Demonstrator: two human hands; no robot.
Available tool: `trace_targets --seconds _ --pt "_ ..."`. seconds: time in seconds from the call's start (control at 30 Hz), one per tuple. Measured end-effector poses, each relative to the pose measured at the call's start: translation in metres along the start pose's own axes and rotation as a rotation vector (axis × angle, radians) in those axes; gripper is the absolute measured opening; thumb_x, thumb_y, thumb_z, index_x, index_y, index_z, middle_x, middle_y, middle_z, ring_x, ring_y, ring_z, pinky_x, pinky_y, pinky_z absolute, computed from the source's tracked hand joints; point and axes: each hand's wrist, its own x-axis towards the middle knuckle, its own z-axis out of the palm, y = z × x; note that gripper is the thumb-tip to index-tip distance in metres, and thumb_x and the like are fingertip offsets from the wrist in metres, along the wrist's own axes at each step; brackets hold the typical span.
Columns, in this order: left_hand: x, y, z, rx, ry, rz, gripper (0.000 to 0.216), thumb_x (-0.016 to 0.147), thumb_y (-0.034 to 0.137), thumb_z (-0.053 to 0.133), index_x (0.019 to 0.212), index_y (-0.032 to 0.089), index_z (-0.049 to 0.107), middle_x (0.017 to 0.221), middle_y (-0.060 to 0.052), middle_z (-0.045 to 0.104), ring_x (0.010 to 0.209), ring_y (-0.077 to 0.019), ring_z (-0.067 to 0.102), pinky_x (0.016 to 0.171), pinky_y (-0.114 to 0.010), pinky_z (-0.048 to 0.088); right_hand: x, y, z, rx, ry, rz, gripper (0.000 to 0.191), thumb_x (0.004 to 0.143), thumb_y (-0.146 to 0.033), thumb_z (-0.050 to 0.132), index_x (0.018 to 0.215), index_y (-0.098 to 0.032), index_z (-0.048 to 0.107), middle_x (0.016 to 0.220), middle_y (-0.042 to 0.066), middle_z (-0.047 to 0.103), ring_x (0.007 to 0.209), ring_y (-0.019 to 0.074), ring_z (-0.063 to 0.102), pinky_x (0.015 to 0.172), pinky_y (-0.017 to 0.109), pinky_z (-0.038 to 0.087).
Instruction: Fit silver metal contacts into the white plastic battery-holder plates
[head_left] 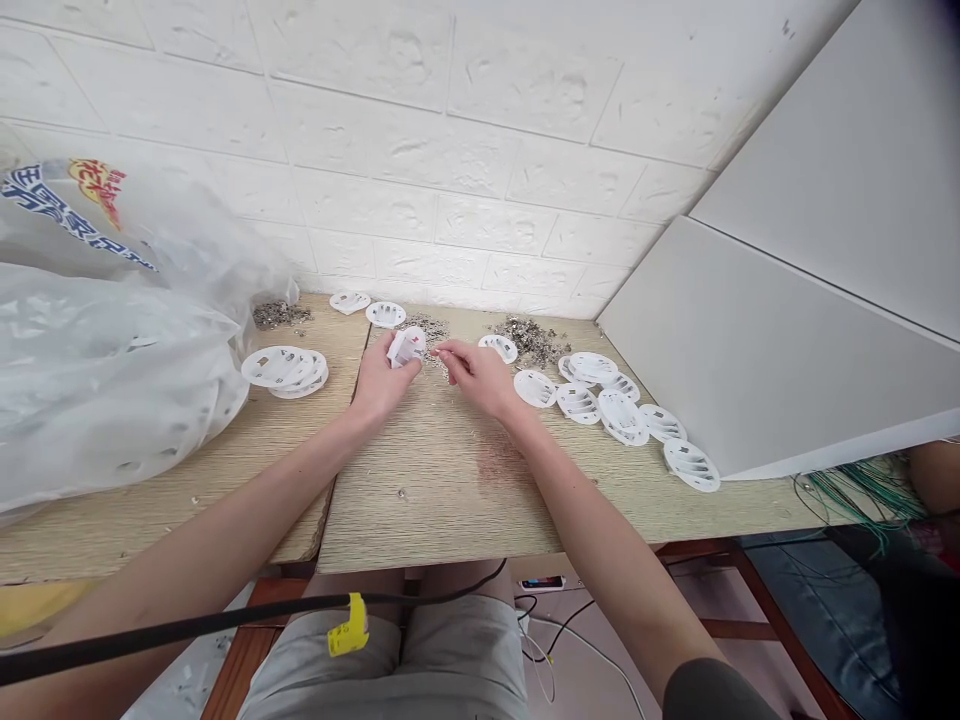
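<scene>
My left hand is closed around a white plastic battery-holder-like piece, tilted up above the table, with a small red mark on its face. Just to its right, my right hand has thumb and forefinger pinched together. Whatever those fingertips hold is too small to name. Behind both hands lies a scatter of tiny metal pieces. A bigger pile of metal pieces sits beyond my right hand, with a round white plastic part beside it.
More round white plastic parts spread along the right side, and a stack of them lies left. A bulging plastic bag fills the left end. A grey-white panel bounds the right. A black cable crosses in front of my lap.
</scene>
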Motion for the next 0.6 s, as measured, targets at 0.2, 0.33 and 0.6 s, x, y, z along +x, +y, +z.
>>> trace_targets --seconds 0.2,0.33,0.6 --pt "0.0015 -0.0037 0.0008 0.005 -0.004 0.05 0.015 0.066 0.012 0.059 0.079 0.02 0.057 0.07 0.0 0.059 0.062 -0.016 0.054 0.059 -0.029 0.044 -0.0015 -0.0054 0.0013 -0.083 0.01 -0.014 0.028 0.097 -0.035 0.047 0.093 -0.02 0.069 0.073 0.0 0.069 0.064 0.012 0.057 0.06 0.023 0.031" --pt "0.0015 -0.0078 0.0017 0.065 -0.016 0.085 0.01 0.067 0.015 0.06 0.076 0.02 0.057 0.067 0.0 0.058 0.061 -0.0161 0.053 0.058 -0.03 0.043 -0.0018 -0.0059 0.0033 -0.111 0.02 -0.03 0.027 0.097 -0.032 0.046 0.093 -0.02 0.07 0.083 0.002 0.072 0.07 0.0133 0.06 0.061 0.023 0.033" --pt "-0.0019 -0.0055 0.0036 0.081 -0.011 0.098 0.01 0.067 0.015 0.061 0.075 0.019 0.057 0.067 0.001 0.059 0.06 -0.0149 0.054 0.056 -0.029 0.044 -0.0017 -0.0062 0.0074 -0.123 0.103 -0.044 0.021 0.095 -0.029 0.051 0.098 -0.02 0.071 0.095 0.003 0.073 0.076 0.0145 0.061 0.065 0.025 0.037"
